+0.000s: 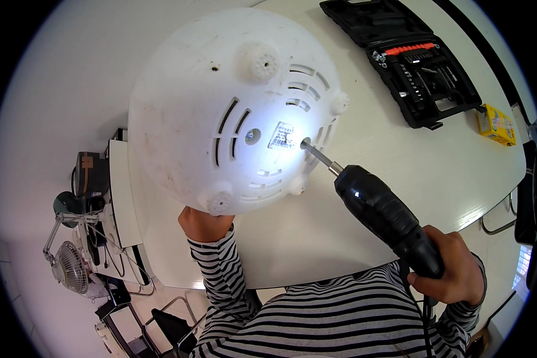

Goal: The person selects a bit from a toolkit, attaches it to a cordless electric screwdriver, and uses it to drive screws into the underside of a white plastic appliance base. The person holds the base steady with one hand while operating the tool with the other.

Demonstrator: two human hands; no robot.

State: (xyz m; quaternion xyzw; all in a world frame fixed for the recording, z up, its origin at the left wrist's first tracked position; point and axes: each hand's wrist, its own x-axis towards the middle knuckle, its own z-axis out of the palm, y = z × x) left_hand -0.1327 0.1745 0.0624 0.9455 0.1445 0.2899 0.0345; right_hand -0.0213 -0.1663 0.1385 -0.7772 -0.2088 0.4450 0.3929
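Note:
A large white plastic appliance (221,101) is tipped up so its round underside faces me, with vent slots, small feet and a label in the middle. My left hand (201,224) holds it from below at its lower rim. My right hand (453,271) grips a black power screwdriver (388,221). Its bit (316,153) touches the underside just right of the label, and the tool's light shines on that spot. A screw (250,136) sits in a hole left of the label.
A white table (352,197) lies under the appliance. At the far right stands an open black tool case (417,56) with bits, and a small yellow box (496,124) beside it. A small fan (71,267) and cluttered equipment stand on the floor at left.

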